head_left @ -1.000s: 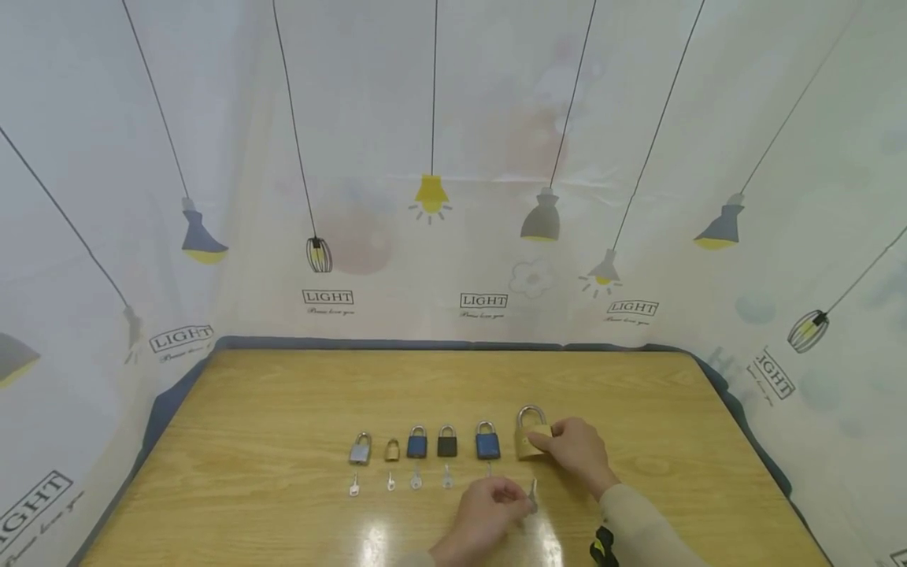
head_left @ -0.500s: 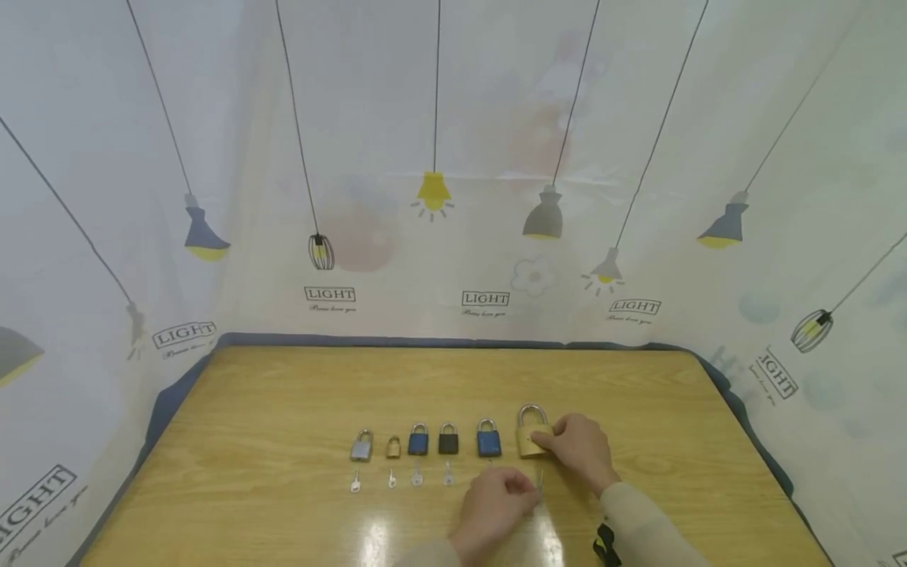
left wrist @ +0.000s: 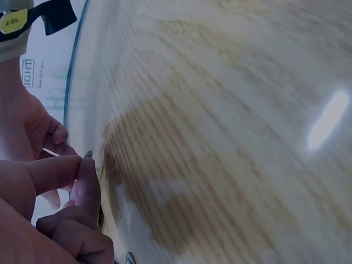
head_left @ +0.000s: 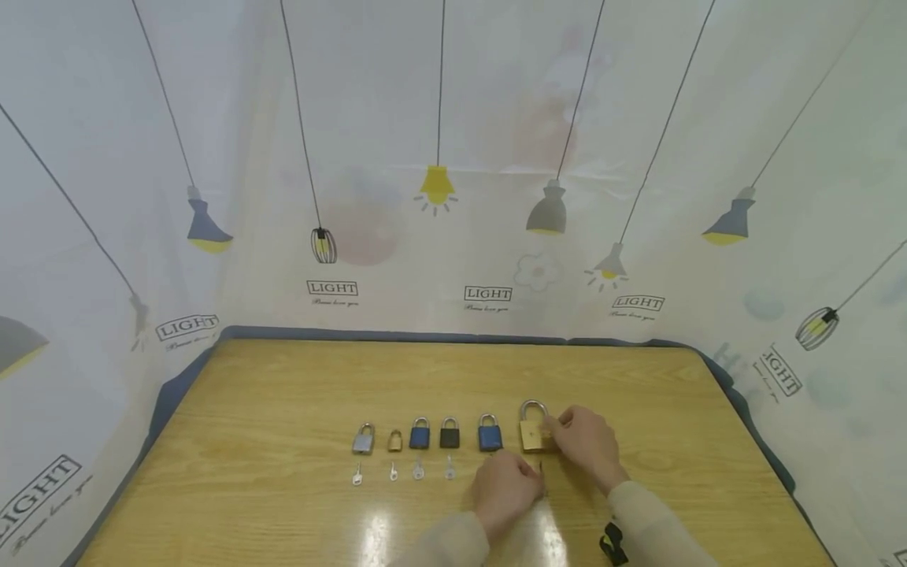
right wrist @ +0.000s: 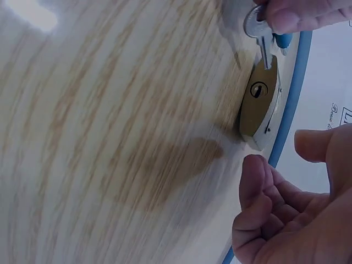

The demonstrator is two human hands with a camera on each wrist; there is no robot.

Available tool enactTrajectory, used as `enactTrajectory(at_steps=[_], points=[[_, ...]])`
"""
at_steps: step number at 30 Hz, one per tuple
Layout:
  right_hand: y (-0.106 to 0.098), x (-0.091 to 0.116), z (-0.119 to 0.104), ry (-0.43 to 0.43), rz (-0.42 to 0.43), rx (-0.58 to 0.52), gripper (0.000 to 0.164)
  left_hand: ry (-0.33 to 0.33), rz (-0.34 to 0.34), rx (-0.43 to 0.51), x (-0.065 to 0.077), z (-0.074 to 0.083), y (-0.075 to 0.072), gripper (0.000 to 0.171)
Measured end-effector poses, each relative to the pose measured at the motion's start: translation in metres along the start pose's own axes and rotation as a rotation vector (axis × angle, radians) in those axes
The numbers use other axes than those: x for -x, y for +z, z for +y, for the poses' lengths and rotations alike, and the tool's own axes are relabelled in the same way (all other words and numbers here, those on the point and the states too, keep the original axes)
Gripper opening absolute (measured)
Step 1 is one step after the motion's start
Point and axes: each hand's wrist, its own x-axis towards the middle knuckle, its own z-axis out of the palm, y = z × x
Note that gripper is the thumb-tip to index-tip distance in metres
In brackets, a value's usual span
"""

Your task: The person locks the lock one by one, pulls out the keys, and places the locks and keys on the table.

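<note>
My left hand point(head_left: 505, 490) pinches a silver key point(right wrist: 256, 27) between thumb and forefinger, its blade toward the keyhole face of a large brass padlock point(head_left: 533, 435). The left wrist view shows the fingertips together, with just a bit of the key point(left wrist: 88, 155) sticking out. My right hand point(head_left: 586, 446) is at the right side of the brass padlock. In the right wrist view its thumb stands away from its loosely bent fingers point(right wrist: 252, 181), which lie right by the padlock's corner with nothing between them. The padlock's shackle is up and its keyhole is bare.
To the left stand a blue padlock point(head_left: 490, 435), a black padlock point(head_left: 449, 435), another blue padlock point(head_left: 420, 435), a small brass padlock point(head_left: 394, 442) and a silver padlock point(head_left: 363, 441). Several keys lie before them, such as this key point(head_left: 357, 475). A lamp-patterned curtain surrounds the wooden table point(head_left: 283, 394).
My left hand with the key has moved slightly right and up toward the brass padlock. My right hand's fingers have shifted from the padlock's front to its right edge. The head view has tilted slightly.
</note>
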Motion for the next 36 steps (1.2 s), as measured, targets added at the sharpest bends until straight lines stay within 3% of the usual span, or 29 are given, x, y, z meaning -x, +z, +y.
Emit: enactTrajectory(at_steps=[7,16,32,36], points=[[-0.007,0.003,0.012,-0.008,0.058,0.004,0.035,-0.043,-0.031,0.020,-0.002,0.007,-0.004,0.017],[-0.007,0.007,0.034,-0.004,0.088,-0.025,0.041,-0.075,-0.038,-0.029,-0.006,0.004,-0.003,0.021],[-0.010,0.012,0.037,0.001,0.076,-0.019,0.041,-0.042,-0.007,-0.069,-0.002,0.002,-0.006,0.022],[-0.009,0.010,0.038,-0.005,0.076,-0.015,0.041,-0.029,-0.030,-0.060,-0.003,0.000,-0.007,0.018]])
